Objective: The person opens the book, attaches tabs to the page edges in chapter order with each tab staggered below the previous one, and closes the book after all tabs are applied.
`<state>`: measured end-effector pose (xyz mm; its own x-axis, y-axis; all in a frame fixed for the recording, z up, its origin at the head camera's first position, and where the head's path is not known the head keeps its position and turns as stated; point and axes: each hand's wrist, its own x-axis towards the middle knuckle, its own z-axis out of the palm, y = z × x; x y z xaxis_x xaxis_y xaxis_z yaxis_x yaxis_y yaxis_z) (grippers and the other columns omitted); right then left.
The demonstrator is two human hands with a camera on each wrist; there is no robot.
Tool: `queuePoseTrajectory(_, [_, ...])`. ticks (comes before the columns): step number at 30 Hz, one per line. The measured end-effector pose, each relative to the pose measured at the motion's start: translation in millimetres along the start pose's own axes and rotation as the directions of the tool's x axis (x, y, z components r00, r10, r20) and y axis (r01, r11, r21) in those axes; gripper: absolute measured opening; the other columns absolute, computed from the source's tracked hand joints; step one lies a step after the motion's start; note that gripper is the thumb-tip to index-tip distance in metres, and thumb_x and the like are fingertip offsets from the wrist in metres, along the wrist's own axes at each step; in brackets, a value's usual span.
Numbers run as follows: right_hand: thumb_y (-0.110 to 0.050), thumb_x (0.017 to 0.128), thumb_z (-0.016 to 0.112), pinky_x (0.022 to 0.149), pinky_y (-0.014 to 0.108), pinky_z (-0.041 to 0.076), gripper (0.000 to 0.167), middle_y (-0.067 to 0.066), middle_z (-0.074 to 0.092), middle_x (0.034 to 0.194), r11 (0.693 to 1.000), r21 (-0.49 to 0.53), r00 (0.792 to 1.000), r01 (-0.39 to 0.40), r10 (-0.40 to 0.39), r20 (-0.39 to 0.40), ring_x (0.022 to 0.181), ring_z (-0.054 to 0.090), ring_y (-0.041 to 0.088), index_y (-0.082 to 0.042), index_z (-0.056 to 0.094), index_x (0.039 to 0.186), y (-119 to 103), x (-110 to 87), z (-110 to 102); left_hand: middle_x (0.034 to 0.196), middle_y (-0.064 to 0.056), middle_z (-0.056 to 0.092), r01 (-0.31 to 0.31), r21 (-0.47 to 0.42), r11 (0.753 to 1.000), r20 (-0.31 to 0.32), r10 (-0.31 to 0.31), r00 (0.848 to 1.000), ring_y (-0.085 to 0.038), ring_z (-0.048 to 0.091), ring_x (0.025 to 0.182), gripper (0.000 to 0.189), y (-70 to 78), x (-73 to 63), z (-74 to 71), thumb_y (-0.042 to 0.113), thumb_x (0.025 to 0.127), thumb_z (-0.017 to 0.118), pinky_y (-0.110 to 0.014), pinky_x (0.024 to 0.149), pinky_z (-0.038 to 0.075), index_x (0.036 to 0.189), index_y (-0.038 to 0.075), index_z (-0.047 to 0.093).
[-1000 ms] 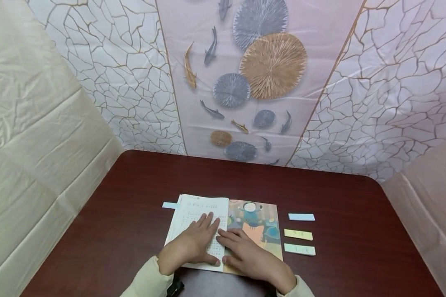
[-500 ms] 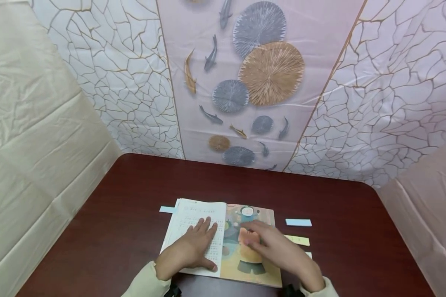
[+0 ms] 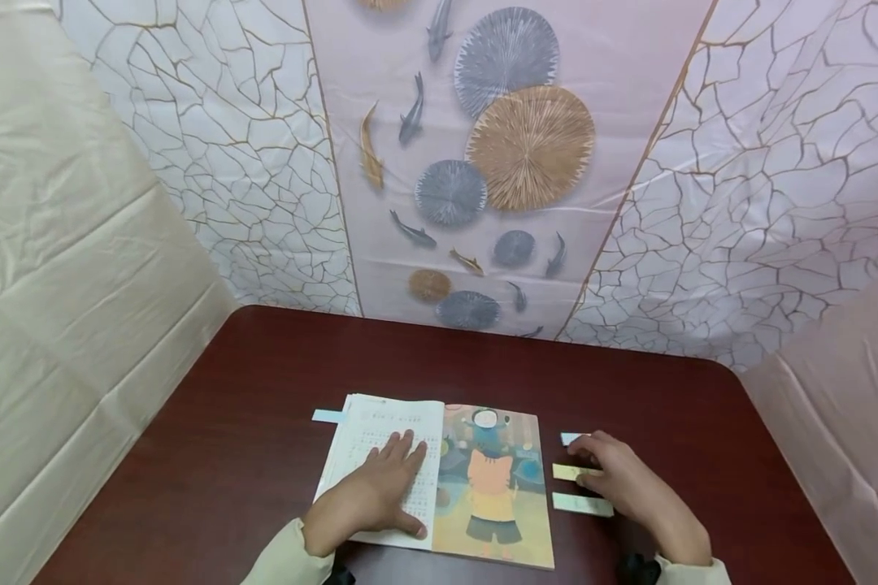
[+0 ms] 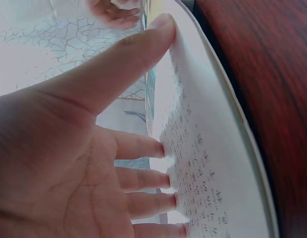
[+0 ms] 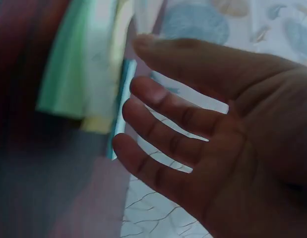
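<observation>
Head view: the book (image 3: 492, 487) lay spread in two pages on the dark red-brown table (image 3: 278, 366), in front of me. My left hand (image 3: 373, 491) rested on its printed left-hand page, fingers straight and fanned, thumb stretched out towards the middle fold; it had hold of nothing. Seen from the left wrist, my fingertips (image 4: 160, 148) met the paper among the lines of print. The facing page carried a coloured picture of an orange-headed figure in a yellow top and dark shorts. A pale blue tab (image 3: 327, 416) stuck out past the book's left edge.

My right hand (image 3: 629, 479) was off to the right of the book, at the little column of note pads. Its fingers were loosely bent with the thumb well apart from them, and nothing sat between them. I had my fingers over the blue pad (image 3: 574, 439), which they partly hid, and my thumb at the yellow pad (image 3: 565, 472); whether I touched either, I couldn't tell. The pale green pad (image 3: 584, 504) lay nearest me, just beside the yellow one.

Pale sleeves (image 3: 293, 556) covered my forearms. Beyond the table hung a cloth backdrop (image 3: 439, 122) with fish and round grey and gold shapes.
</observation>
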<state>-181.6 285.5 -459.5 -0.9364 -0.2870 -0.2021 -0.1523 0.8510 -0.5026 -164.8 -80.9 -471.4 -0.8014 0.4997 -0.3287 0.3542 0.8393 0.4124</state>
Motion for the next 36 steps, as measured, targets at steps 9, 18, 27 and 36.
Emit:
queuePoseTrajectory(9, [-0.004,0.084,0.087,0.079,0.040,0.054,0.025,0.001,0.065,0.101,0.994,-0.087,0.998,0.059,-0.058,0.014,0.092,0.061,0.019,-0.006,0.073,0.104,12.9,2.5,6.2,0.171,-0.027,0.020,0.020,-0.018,1.000,0.015,-0.020,1.000,-0.045,0.017,0.160,0.120,1.3,2.2,0.8,0.049,0.071,0.095,-0.064,0.123,0.026,0.163,0.000,0.035])
queuePoseTrajectory(18, [-0.003,0.087,0.082,0.070,0.036,0.052,0.016,-0.002,0.064,0.094,0.995,-0.096,1.000,0.027,-0.026,0.003,0.080,0.058,0.013,-0.010,0.073,0.099,11.9,2.3,9.5,0.171,-0.027,0.021,0.014,-0.009,1.000,0.009,-0.014,1.000,-0.045,0.018,0.160,0.120,-0.6,4.5,3.2,0.050,0.071,0.095,-0.065,0.122,0.026,0.163,0.000,0.036])
queuePoseTrajectory(27, [-0.005,0.094,0.073,0.069,0.032,0.047,0.017,0.004,0.063,0.110,0.999,0.024,0.998,0.032,-0.030,-0.058,0.086,0.059,0.022,-0.010,0.067,0.110,-6.6,-8.0,-0.9,0.171,-0.027,0.021,0.018,-0.014,1.000,0.017,-0.018,1.000,-0.044,0.018,0.160,0.119,-0.2,3.6,1.5,0.049,0.072,0.095,-0.064,0.123,0.026,0.163,0.000,0.036])
queuePoseTrajectory(36, [-0.007,0.091,0.082,0.077,0.031,0.058,0.023,-0.011,0.061,0.103,0.945,-0.081,0.921,0.318,-0.328,-0.211,0.092,0.064,0.010,-0.018,0.072,0.108,-76.4,-21.7,5.1,0.172,-0.026,0.022,0.023,0.008,1.000,0.010,-0.023,1.000,-0.043,0.019,0.160,0.120,0.3,4.5,1.5,0.051,0.071,0.095,-0.063,0.123,0.027,0.163,0.001,0.036])
